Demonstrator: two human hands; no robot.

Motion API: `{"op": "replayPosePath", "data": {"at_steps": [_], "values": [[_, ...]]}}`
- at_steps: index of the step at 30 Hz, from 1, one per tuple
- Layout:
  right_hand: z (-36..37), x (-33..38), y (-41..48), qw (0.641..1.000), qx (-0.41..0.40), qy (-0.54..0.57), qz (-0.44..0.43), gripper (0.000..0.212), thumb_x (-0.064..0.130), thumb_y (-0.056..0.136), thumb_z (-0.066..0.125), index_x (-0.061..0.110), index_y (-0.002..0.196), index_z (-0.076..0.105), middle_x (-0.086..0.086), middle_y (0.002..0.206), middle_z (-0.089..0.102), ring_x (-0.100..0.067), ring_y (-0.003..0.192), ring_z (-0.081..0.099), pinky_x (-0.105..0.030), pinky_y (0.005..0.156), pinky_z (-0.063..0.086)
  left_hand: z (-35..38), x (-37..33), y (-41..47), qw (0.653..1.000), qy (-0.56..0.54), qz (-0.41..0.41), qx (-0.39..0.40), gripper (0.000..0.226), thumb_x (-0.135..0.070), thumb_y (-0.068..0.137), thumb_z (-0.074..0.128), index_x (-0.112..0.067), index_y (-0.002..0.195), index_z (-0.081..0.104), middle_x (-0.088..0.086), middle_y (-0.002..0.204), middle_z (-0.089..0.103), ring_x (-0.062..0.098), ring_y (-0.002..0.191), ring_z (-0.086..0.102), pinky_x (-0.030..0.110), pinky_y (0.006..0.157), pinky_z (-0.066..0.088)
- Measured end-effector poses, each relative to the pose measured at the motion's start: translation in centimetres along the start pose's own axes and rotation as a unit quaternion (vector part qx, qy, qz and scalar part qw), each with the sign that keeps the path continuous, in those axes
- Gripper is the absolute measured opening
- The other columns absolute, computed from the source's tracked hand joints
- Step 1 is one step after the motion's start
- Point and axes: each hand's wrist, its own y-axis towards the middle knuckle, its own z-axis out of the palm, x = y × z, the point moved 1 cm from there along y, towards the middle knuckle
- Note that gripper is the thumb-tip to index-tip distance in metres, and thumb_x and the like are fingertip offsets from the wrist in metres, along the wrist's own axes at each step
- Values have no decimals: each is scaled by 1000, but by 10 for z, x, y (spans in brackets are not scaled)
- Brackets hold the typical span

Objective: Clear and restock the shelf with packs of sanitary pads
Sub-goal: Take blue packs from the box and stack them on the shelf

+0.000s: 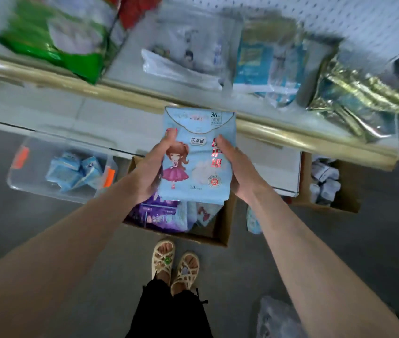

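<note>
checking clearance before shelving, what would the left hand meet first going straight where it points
Likely the gold shelf edge; the left hand, gripping the light blue pack with the right hand, points at it. Depth is unclear, so it might pass above onto the shelf.

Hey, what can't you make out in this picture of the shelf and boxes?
Head view:
Green pack and other shelf packs: motion blur, labels unreadable.
Cardboard box below: contents mostly hidden by the blue pack, left hand and right hand.
Plastic bag: cut off by the bottom edge.
</note>
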Motion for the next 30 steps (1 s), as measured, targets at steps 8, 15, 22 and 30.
{"op": "replayPosePath", "data": {"at_steps": [8,15,22,30], "values": [[114,149,-116,985,32,-20,-168,75,43,71,73,7,135,55,-14,119,69,-28,104,69,-41,83,59,-2,-131,-154,997,11,68,20,65,-72,73,41,-30,116,65,3,118,70,26,105,66,45,89,54],[212,245,-194,963,42,-103,-244,51,52,80,72,22,120,64,0,105,75,-20,95,70,-37,85,56,-13,-242,-260,972,45,225,-46,63,-73,67,50,-29,110,65,-4,97,75,12,82,69,32,66,51],[300,298,-246,936,17,-192,-294,57,66,94,38,22,121,62,3,89,73,-20,84,70,-42,83,58,-62,-311,-328,928,34,341,-147,67,-63,64,77,-23,112,54,7,108,71,21,84,70,33,59,59],[443,295,-263,938,10,-120,-325,75,72,88,44,24,144,31,-11,123,62,-33,79,73,-41,58,59,-175,-375,-379,897,101,400,-157,67,-52,70,79,-24,122,48,4,113,64,21,86,71,36,62,60]]}}
